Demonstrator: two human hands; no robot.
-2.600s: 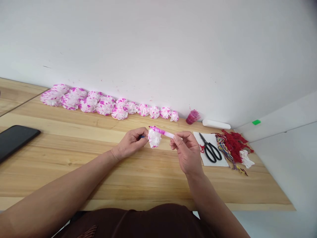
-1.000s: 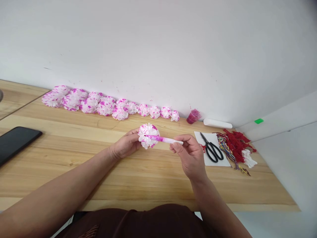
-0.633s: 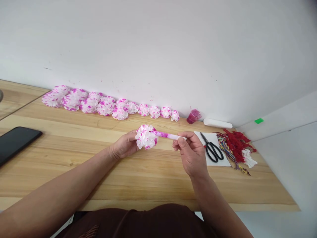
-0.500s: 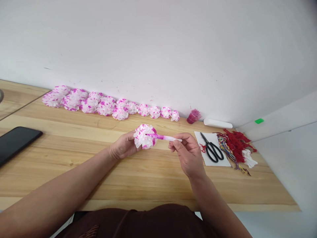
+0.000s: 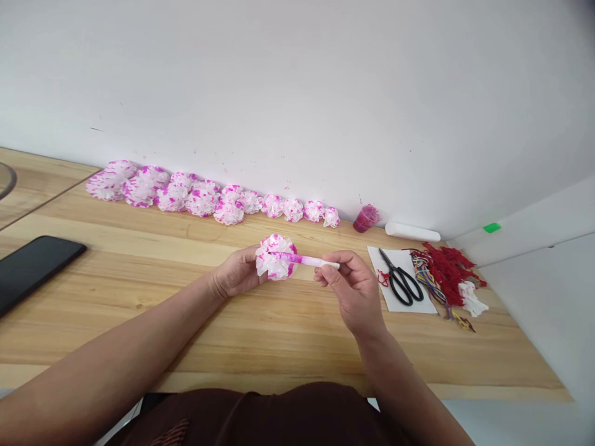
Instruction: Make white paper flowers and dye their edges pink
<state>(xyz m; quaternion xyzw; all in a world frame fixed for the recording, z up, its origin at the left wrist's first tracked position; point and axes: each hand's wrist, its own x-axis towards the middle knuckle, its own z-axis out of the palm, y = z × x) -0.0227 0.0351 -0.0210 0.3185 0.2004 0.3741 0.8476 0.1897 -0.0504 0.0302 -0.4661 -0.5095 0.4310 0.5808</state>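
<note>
My left hand (image 5: 240, 271) is closed on a white paper flower (image 5: 272, 265) with magenta blotches, holding it above the table; the fingers behind the flower are hidden. Between thumb and fingers, my right hand (image 5: 353, 288) pinches a slim white stick, perhaps a rolled-paper brush (image 5: 311, 261), stained magenta toward its far end. Its stained tip lies over the flower's front, pointing left. Whether the tip presses into the petals or just hovers over them I cannot tell.
Several magenta-stained paper flowers (image 5: 202, 199) line the wall. A cup of magenta liquid (image 5: 365, 218) and a white roll (image 5: 413, 232) stand right of them. Black scissors (image 5: 402, 279) lie on white paper (image 5: 395, 303), beside red yarn (image 5: 449, 272). At left lies a phone (image 5: 39, 269).
The stick's tip has shifted slightly on the flower, toward its left side. Both hands keep their hold; the whole view has moved a little.
</note>
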